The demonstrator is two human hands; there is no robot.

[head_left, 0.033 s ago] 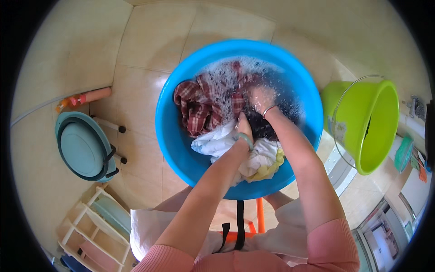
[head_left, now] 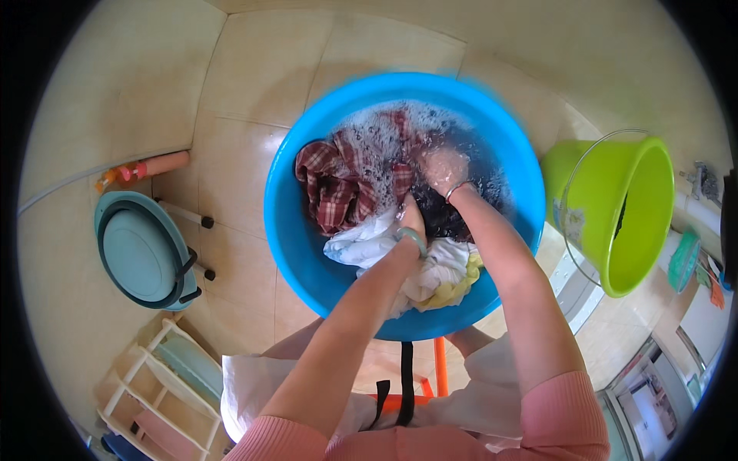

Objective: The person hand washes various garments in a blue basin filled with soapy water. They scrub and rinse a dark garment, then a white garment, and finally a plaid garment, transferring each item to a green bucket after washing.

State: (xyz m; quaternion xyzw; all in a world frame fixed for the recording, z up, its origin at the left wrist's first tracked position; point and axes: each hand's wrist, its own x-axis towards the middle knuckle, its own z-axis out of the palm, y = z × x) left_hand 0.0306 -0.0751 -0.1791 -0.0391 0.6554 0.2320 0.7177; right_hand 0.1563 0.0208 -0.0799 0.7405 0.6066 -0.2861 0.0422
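Dark garment (head_left: 440, 217) | soaked, at left hand (head_left: 414, 216) and right hand (head_left: 446, 170), finger states untellable | plaid garment (head_left: 338, 201) wet too; suds (head_left: 432, 115) apparently not yet cleared

A pink top (head_left: 400, 446) at six o'clock has ribbed sleeves (head_left: 565, 415); loose white clothing (head_left: 257, 384) shows at five and seven. The left hand (head_left: 413, 216) wears a pale-green bangle (head_left: 413, 237), the right hand (head_left: 446, 167) a slim bracelet (head_left: 454, 190).

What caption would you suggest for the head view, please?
Hands among wet clothes in a blue tub of soapy water.
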